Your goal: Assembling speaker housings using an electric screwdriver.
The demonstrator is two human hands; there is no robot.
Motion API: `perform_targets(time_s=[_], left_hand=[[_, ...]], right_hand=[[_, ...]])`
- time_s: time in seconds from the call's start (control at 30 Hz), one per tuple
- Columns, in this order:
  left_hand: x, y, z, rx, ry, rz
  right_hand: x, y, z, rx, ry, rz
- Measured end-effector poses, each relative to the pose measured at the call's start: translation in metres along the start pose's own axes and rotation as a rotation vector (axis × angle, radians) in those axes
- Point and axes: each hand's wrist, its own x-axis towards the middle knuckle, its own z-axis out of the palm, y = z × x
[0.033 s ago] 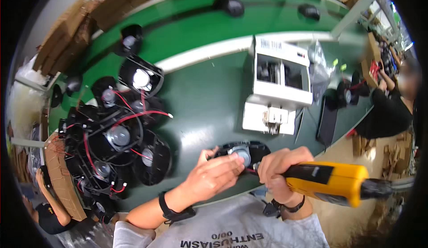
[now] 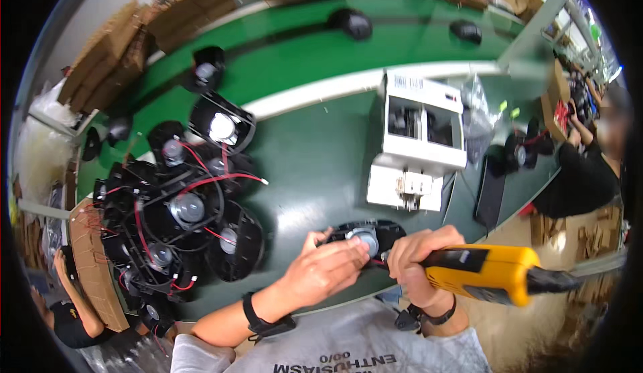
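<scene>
Near the front edge of the bench, my left hand (image 2: 321, 270) grips a black oval speaker (image 2: 395, 227), fingers over its round grey magnet. My right hand (image 2: 423, 260) is wrapped round the front of a yellow and black electric screwdriver (image 2: 499, 270), held nearly level. Its tip points left at the speaker's right side. Whether the tip touches the speaker is hidden by my fingers. A bit of red wire shows between the two hands.
A pile of black speakers (image 2: 186, 209) with red wires covers the bench's left side. Beyond my hands stands a white machine (image 2: 423, 121). A green conveyor (image 2: 288, 41) with scattered speakers runs along the back. Another person (image 2: 583, 165) works at the right.
The view has shifted slightly, so the bench things sit a little lower in the picture. Both hands keep their hold, and the screwdriver's rear end appears slightly higher.
</scene>
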Motion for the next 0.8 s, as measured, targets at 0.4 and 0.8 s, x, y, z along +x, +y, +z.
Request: perform_targets(time_s=[0.4,0.8], left_hand=[[0.003,0.051,-0.108,-0.015,0.03,-0.197],[0.183,-0.085,-0.154,0.468,0.223,-0.429]], right_hand=[[0.012,-0.036,-0.013,0.076,0.073,-0.073],[-0.005,-0.005,-0.113,-1.095,0.613,-0.072]])
